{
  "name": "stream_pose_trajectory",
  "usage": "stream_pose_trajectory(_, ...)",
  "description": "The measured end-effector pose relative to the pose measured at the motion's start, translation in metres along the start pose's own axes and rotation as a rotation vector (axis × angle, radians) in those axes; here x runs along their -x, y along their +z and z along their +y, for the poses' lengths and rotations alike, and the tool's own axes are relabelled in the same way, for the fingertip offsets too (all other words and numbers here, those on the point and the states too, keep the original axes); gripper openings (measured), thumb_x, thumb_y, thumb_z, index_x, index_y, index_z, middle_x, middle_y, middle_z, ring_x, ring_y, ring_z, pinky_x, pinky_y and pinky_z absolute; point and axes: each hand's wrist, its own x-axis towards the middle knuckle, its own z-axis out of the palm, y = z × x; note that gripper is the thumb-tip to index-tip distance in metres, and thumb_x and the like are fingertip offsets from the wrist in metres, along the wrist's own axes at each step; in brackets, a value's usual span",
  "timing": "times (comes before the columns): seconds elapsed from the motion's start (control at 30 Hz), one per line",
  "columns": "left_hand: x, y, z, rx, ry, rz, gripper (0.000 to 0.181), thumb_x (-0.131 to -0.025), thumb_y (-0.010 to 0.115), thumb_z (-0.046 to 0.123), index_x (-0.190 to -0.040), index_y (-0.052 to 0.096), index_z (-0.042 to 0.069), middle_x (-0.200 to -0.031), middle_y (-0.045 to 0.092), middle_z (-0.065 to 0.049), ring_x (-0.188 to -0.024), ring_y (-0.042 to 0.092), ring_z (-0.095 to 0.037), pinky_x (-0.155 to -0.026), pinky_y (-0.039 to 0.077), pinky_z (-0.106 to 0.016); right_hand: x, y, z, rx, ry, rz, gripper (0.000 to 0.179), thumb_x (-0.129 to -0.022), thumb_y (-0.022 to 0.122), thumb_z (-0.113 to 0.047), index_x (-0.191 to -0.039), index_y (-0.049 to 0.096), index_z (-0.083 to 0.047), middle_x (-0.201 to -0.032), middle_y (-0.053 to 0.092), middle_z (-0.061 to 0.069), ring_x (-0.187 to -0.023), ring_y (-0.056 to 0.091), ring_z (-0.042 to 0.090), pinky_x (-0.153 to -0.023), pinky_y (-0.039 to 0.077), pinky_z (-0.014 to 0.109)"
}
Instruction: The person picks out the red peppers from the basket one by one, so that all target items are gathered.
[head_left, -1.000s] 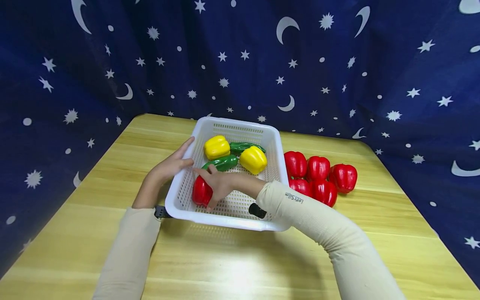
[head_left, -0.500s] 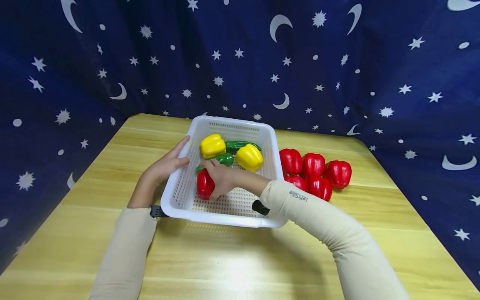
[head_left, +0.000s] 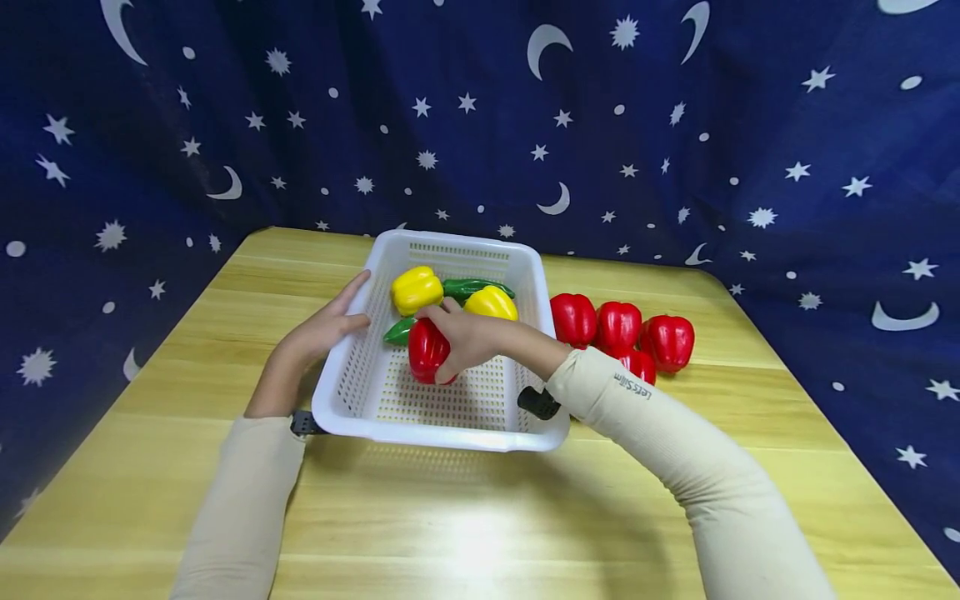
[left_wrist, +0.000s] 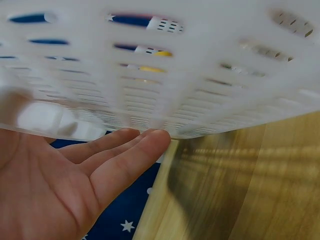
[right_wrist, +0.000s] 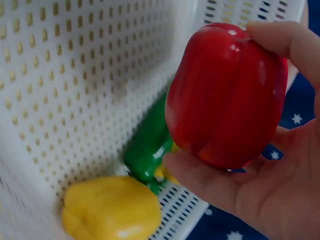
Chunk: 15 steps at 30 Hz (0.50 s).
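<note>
A white perforated plastic basket (head_left: 431,435) stands on the wooden table. My left hand (head_left: 318,333) holds its left rim, thumb over the edge; in the left wrist view the fingers (left_wrist: 132,155) lie nearly straight along the outside wall. My right hand (head_left: 471,337) grips a red bell pepper (head_left: 427,350) above the basket floor. The right wrist view shows that bell pepper (right_wrist: 225,95) between thumb and fingers. Behind it in the basket lie two yellow bell peppers (head_left: 416,290) and two long green peppers (head_left: 480,288), one partly covered by the right hand and the red bell pepper.
Several red bell peppers (head_left: 667,342) sit on the table (head_left: 420,525) to the right of the basket, some partly hidden by the right sleeve. A dark blue curtain (head_left: 487,125) with stars and moons hangs behind and beside the table.
My right hand has lifted the red bell pepper and carried it rightward and slightly away from me, over part of a green pepper. My left hand keeps its place on the rim.
</note>
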Motion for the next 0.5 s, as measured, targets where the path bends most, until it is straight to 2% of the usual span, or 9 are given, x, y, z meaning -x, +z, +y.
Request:
stream_pose_trajectory(0.27, 0.0, 0.0, 0.0, -0.002, -0.002, -0.007, 0.076, -0.091, 0.034, 0.006, -0.145, -0.012, 0.033, -0.151, 0.009, -0.021, -0.114, 0.046, -0.052, -0.075, 0.054, -0.05, 0.021, -0.018, 0.008, -0.025, 0.005, 0.052, 0.085, -0.071, 0.073, -0.023, -0.14, 0.024, -0.019, -0.132, 0.031, 0.009, -0.117, 0.04, 0.023, -0.086, 0.052, 0.034)
stream_pose_trajectory(0.5, 0.001, 0.0, 0.001, -0.016, -0.01, -0.01, 0.075, -0.093, 0.034, 0.008, -0.144, -0.012, 0.035, -0.152, 0.007, -0.019, -0.114, 0.046, -0.051, -0.075, 0.054, -0.05, 0.046, -0.03, 0.025, -0.124, -0.003, 0.118, 0.087, -0.069, 0.073, -0.02, -0.141, 0.023, -0.017, -0.133, 0.031, 0.01, -0.116, 0.042, 0.027, -0.085, 0.053, 0.037)
